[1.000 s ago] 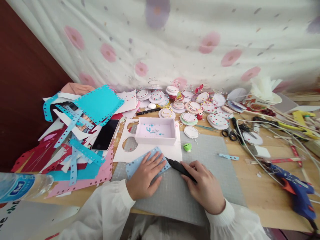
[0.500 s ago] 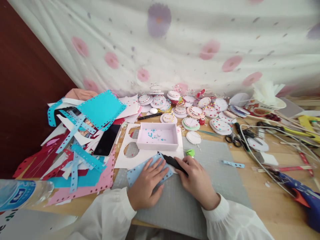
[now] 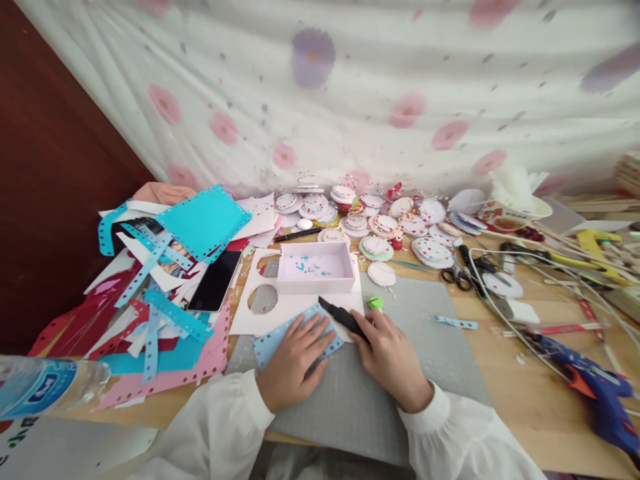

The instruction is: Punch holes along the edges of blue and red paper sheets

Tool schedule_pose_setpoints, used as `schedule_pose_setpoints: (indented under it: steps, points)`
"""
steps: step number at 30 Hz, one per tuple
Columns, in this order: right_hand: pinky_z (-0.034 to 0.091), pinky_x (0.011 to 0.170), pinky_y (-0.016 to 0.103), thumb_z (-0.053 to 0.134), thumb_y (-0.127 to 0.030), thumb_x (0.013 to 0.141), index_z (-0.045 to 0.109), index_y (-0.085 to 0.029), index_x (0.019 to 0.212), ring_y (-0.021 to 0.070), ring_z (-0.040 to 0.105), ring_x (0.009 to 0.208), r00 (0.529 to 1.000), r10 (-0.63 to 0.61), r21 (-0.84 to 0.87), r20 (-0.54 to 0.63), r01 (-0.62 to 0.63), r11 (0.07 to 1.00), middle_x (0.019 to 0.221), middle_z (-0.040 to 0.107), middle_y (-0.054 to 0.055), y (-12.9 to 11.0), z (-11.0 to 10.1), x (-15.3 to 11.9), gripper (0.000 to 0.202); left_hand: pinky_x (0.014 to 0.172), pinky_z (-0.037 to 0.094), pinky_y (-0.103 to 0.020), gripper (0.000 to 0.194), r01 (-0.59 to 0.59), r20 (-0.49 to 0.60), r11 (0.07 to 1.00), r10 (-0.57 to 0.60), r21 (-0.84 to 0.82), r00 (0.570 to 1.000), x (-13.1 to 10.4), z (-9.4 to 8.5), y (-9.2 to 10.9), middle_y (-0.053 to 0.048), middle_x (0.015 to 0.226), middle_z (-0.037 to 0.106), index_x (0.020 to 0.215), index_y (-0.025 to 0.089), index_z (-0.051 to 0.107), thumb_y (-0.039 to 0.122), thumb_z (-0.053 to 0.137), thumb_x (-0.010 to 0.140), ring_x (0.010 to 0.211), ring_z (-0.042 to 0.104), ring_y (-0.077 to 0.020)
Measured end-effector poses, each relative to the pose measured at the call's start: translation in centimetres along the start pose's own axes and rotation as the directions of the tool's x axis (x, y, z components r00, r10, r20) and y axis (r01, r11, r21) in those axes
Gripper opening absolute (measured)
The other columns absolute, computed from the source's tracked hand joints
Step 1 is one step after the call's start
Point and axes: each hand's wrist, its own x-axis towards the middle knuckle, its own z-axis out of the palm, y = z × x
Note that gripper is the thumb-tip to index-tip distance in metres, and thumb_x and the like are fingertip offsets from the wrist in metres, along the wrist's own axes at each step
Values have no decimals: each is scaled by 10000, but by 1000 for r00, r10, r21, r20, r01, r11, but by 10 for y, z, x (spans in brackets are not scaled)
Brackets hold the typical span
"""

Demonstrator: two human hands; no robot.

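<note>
My left hand (image 3: pixel 296 360) lies flat with fingers stretched over a light blue sheet of paper (image 3: pixel 273 343) that has holes punched along its edges. In my right hand (image 3: pixel 393 353) is a black utility knife (image 3: pixel 345 318), its dark blade pointing up and left by the sheet's upper corner. Part of the sheet is hidden under my left hand. Beneath its upper side lies white card (image 3: pixel 245 317) with round holes cut out. A pale lilac tray (image 3: pixel 315 285) holding small blue bits stands on the card. The grey cutting mat (image 3: pixel 420 393) is under both hands.
On the left are a heap of coloured paper scraps (image 3: pixel 200 220), a phone (image 3: pixel 215 280) and a water bottle (image 3: pixel 50 383). Decorated paper discs (image 3: pixel 385 247) crowd the back. Scissors (image 3: pixel 456 279), a looping white cord (image 3: pixel 493 303) and a blue glue gun (image 3: pixel 595 387) lie right.
The knife blade has lifted slightly and shifted off the sheet's upper corner. My left hand stays pressed on the sheet. The view has turned a little to the right.
</note>
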Motion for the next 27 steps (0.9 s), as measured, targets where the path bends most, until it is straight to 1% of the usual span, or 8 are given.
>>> schedule_pose_setpoints:
  steps: [4,10,14,16,18,20,22,27]
  points:
    - [487,735,341,496,-311,913,538,-160,1258,239,570,857,994,-11,21,-107,13,1000,956,590,104,27,-8,-30,378,1106,278,-531,421,0,-85,1000,0,4,996,0,4,-2,-101,1360,493,1326,210,468,173,456,908,1293,394,-256]
    - [468,719,381,515,-356,896,569,-154,1216,270,593,815,914,197,-158,-354,-266,951,907,640,101,83,-7,-62,382,882,465,-419,247,-22,-176,983,-10,-180,984,-1,7,-1,-74,958,642,994,201,654,121,436,910,960,554,-217]
    - [447,703,426,516,-353,875,601,-150,1172,317,571,842,870,312,-260,-383,-426,867,973,645,128,90,-2,-60,370,817,509,-335,193,66,-256,890,-200,-451,946,-1,-9,0,-49,873,680,903,191,661,254,481,935,869,616,-183]
    - [436,717,433,508,-330,870,588,-157,1192,321,561,872,867,334,-262,-370,-443,857,1011,633,133,88,-2,-57,374,835,517,-320,225,163,-318,849,-356,-502,879,-3,-30,-4,-39,910,698,899,194,668,288,468,941,882,642,-183]
    - [426,727,430,499,-309,869,577,-167,1207,315,555,889,870,335,-251,-362,-437,864,1022,623,133,84,-3,-56,375,865,514,-326,217,264,-431,845,-476,-464,767,-7,-58,-16,-26,942,706,931,203,673,317,488,930,913,649,-194]
    - [416,726,420,492,-296,871,572,-174,1212,306,552,888,873,337,-248,-354,-435,866,1024,617,131,83,-4,-55,371,880,510,-336,234,361,-638,853,-522,-377,566,-12,-88,-37,-34,977,704,970,197,667,344,490,924,936,645,-202]
    - [405,718,407,498,-291,869,584,-180,1196,297,550,874,862,341,-262,-375,-451,853,1019,615,124,82,-4,-54,356,937,478,-353,274,490,-786,839,-461,-236,412,-16,-111,-68,-52,1016,695,1020,182,655,342,449,937,1000,624,-205]
    - [389,709,397,549,-290,847,629,-190,1116,290,548,858,798,308,-271,-519,-495,825,1016,618,114,84,-2,-55,298,974,429,-488,352,611,-784,788,-427,-78,451,-20,-121,-135,-192,1097,646,1130,56,594,246,473,860,1085,584,-313]
